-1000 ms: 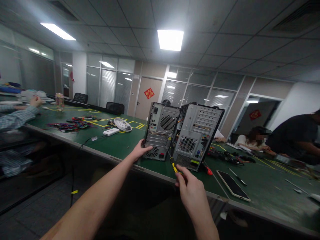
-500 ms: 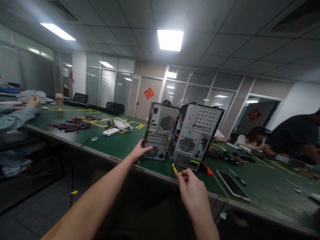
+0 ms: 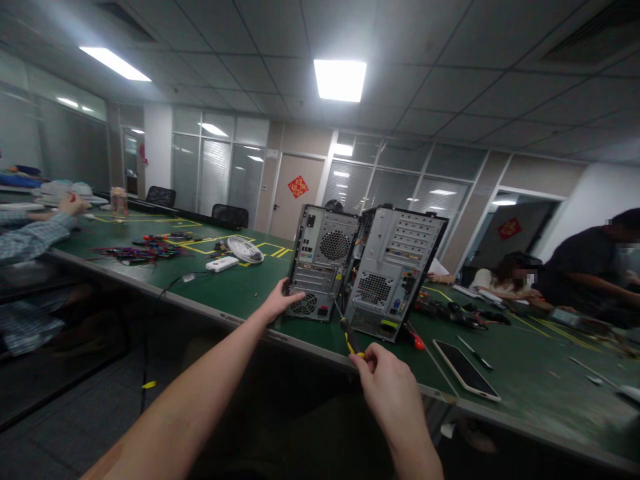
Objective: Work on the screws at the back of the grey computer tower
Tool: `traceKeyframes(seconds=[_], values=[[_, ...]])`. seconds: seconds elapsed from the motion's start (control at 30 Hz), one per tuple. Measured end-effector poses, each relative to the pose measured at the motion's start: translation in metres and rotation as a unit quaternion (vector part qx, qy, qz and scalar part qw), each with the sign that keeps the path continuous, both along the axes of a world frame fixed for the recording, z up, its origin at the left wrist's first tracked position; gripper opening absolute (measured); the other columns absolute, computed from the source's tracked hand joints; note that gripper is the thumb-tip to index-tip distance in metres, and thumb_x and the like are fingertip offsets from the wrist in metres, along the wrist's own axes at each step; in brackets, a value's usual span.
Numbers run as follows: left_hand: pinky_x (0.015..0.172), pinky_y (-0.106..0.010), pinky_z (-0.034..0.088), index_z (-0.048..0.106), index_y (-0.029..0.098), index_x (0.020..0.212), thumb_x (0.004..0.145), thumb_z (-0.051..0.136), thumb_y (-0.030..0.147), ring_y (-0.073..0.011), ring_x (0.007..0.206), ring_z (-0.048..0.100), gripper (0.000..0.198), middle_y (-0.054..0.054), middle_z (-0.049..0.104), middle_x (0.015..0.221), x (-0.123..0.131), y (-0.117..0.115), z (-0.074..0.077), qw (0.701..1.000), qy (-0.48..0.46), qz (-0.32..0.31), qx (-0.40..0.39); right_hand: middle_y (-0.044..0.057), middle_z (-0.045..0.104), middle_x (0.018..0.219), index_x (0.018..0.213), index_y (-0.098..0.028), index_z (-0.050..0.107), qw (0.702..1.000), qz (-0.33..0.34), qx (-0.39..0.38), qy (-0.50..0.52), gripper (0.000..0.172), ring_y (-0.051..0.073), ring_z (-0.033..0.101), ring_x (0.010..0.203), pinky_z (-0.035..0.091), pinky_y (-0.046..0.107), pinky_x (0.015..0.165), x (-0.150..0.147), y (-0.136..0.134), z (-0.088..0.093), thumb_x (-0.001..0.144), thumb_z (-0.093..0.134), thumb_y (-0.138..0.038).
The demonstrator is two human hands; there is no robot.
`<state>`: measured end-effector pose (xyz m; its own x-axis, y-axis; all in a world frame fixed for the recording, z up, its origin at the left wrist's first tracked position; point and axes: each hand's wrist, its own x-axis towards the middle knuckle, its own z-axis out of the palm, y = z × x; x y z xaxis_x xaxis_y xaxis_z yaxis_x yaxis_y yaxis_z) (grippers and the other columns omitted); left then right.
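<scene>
Two desktop computer towers stand side by side at the table's near edge, their metal rear panels facing me. My left hand [image 3: 281, 300] grips the lower left edge of the left computer tower [image 3: 315, 268], its thumb over the rear panel near the fan grille and its other fingers hidden round the side. Between finger and thumb, my right hand [image 3: 390, 377] pinches the handle end of a black-and-yellow screwdriver [image 3: 352, 337]. The thin shaft points up and left towards the gap beside the right computer tower [image 3: 393, 267]; where its tip sits, I cannot make out.
Right of the towers lie a phone [image 3: 466, 370], a pen-like tool [image 3: 475, 353] and a red-ended tool [image 3: 417, 341]. Black cables [image 3: 457, 313] are heaped behind them. Leftwards are a white power strip [image 3: 223, 264], a white round basket [image 3: 245, 249] and bundled wires [image 3: 143, 252]. Other people sit at both sides.
My right hand has shifted slightly down and right, and the screwdriver's handle shows its yellow stripes turned. My left hand stays on the left tower. A person at far right has moved.
</scene>
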<state>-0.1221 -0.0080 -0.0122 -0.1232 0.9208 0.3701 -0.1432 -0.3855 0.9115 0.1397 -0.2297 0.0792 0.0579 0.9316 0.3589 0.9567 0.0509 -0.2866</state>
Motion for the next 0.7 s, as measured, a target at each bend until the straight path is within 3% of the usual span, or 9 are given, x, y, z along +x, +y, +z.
traceKeyframes(seconds=[0.13, 0.4, 0.7], values=[[0.114, -0.047, 0.041, 0.05, 0.019, 0.139, 0.062, 0.093, 0.041, -0.0291, 0.126, 0.06, 0.091, -0.016, 0.063, 0.135, -0.0015, 0.0021, -0.0022, 1.0, -0.005, -0.004, 0.0, 0.001, 0.068, 0.076, 0.073, -0.023, 0.057, 1.0, -0.004, 0.011, -0.006, 0.024, 0.017, 0.061, 0.066, 0.029, 0.027, 0.057, 0.0022, 0.0013, -0.0013, 0.093, 0.061, -0.036], [0.113, -0.047, 0.042, 0.051, 0.019, 0.137, 0.063, 0.092, 0.04, -0.0286, 0.126, 0.06, 0.088, -0.015, 0.062, 0.136, -0.0013, 0.003, -0.0029, 1.0, -0.006, -0.012, 0.007, 0.005, 0.071, 0.077, 0.076, -0.023, 0.06, 1.0, -0.012, 0.0, -0.016, 0.039, 0.022, 0.067, 0.073, 0.03, 0.029, 0.059, 0.0033, -0.0003, 0.0036, 0.104, 0.042, -0.044], [0.114, -0.047, 0.041, 0.051, 0.018, 0.137, 0.063, 0.092, 0.042, -0.0295, 0.126, 0.06, 0.088, -0.017, 0.063, 0.134, 0.0003, -0.0016, 0.0007, 1.0, 0.001, 0.0, 0.007, 0.003, 0.07, 0.076, 0.075, -0.023, 0.059, 0.999, -0.018, -0.019, -0.02, 0.025, 0.02, 0.065, 0.069, 0.03, 0.027, 0.058, 0.0043, 0.0024, 0.0014, 0.095, 0.059, -0.039]])
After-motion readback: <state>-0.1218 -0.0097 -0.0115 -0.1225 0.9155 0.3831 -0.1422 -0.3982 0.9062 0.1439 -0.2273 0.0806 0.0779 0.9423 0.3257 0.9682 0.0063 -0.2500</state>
